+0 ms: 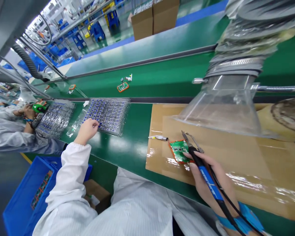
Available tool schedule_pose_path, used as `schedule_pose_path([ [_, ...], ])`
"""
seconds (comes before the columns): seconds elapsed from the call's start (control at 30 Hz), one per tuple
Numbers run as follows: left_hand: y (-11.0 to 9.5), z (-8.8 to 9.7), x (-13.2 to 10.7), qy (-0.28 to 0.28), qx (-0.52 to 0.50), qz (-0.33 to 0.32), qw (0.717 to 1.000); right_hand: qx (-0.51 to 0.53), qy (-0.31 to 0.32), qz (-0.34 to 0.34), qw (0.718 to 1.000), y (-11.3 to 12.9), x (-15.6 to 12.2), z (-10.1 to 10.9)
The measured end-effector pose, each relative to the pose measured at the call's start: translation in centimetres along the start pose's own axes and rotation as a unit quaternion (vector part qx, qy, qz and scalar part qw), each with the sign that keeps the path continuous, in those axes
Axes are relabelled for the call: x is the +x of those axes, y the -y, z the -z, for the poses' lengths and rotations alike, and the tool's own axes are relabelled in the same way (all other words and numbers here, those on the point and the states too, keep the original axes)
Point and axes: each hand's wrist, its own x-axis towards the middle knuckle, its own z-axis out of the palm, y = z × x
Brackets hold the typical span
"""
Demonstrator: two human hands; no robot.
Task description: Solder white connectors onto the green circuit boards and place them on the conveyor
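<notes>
My right hand [208, 178] is closed around a blue-handled soldering iron [206, 173], its tip beside a green circuit board [179, 150] in an orange frame on a brown taped mat [236, 157]. My left hand [87, 130] reaches out to a clear plastic tray [108, 114] of several small blue parts, fingers curled at its near edge; whether they pinch a part is hidden. A small white part with a dark tip [158, 137] lies left of the board.
A clear fume hood [226, 105] on a silver duct hangs over the mat. A second tray [55, 118] lies left, by a co-worker's hands [27, 113]. Another board [123, 87] rides the green conveyor. Blue bin [27, 196] below left; cardboard boxes [153, 18] far back.
</notes>
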Motion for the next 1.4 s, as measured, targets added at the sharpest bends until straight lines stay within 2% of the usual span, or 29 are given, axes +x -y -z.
schedule_pose_path([
  [0.1, 0.3, -0.7, 0.2, -0.022, 0.023, -0.028, 0.999, 0.002, -0.001, 0.005, 1.0, 0.1, 0.1, 0.0],
  [0.23, -0.1, -0.8, 1.0, -0.009, 0.083, -0.003, 0.997, 0.012, -0.006, 0.007, 1.0, 0.4, 0.1, -0.1],
  [0.33, 0.0, -0.6, 1.6, -0.009, 0.014, 0.022, 1.0, 0.015, -0.009, 0.006, 1.0, 0.7, 0.2, -0.1],
  [0.43, -0.1, -1.0, 1.7, -0.03, -0.065, 0.081, 0.994, 0.005, -0.012, 0.011, 1.0, 0.8, 0.2, -0.2],
  [0.6, -0.6, -3.3, 1.5, -0.109, -0.122, 0.155, 0.974, -0.007, -0.006, 0.016, 1.0, 0.6, 0.2, -0.1],
  [0.73, -0.8, -3.8, 1.9, -0.143, -0.182, 0.165, 0.959, -0.021, 0.002, 0.038, 0.999, 0.0, 0.3, 0.0],
  [0.83, -2.9, -3.1, 1.1, -0.217, -0.24, 0.129, 0.937, -0.017, -0.001, 0.051, 0.999, -0.5, 0.3, 0.0],
  [0.9, -6.0, -2.8, -0.2, -0.26, -0.377, 0.062, 0.887, 0.007, -0.009, 0.061, 0.998, -0.6, 0.3, -0.2],
  [0.93, -8.1, -2.8, -1.1, -0.244, -0.478, 0.023, 0.843, 0.025, -0.018, 0.064, 0.997, -0.5, 0.2, -0.4],
  [0.97, -10.4, -2.9, -2.1, -0.181, -0.58, -0.009, 0.794, 0.046, -0.031, 0.064, 0.996, -0.2, 0.1, -0.5],
  [1.0, -12.9, -3.2, -3.1, -0.079, -0.654, -0.035, 0.751, 0.07, -0.047, 0.064, 0.994, 0.1, 0.0, -0.6],
  [1.07, -17.7, -3.7, -5.3, 0.123, -0.72, -0.066, 0.68, 0.116, -0.078, 0.048, 0.989, 1.2, -0.1, -0.8],
  [1.13, -21.7, -4.1, -7.1, 0.249, -0.724, -0.082, 0.638, 0.155, -0.086, 0.033, 0.984, 2.5, -0.1, -0.8],
  [1.17, -23.3, -4.1, -7.7, 0.279, -0.717, -0.086, 0.633, 0.175, -0.1, 0.029, 0.979, 3.0, 0.0, -0.9],
  [1.23, -25.3, -4.1, -8.5, 0.299, -0.704, -0.089, 0.638, 0.207, -0.107, 0.016, 0.972, 3.8, 0.3, -0.8],
  [1.3, -26.3, -4.0, -8.8, 0.301, -0.694, -0.093, 0.647, 0.237, -0.108, 0.003, 0.966, 4.2, 0.6, -0.7],
  [1.4, -26.6, -4.1, -9.0, 0.3, -0.683, -0.098, 0.659, 0.273, -0.105, -0.02, 0.956, 4.4, 0.9, -0.6],
])
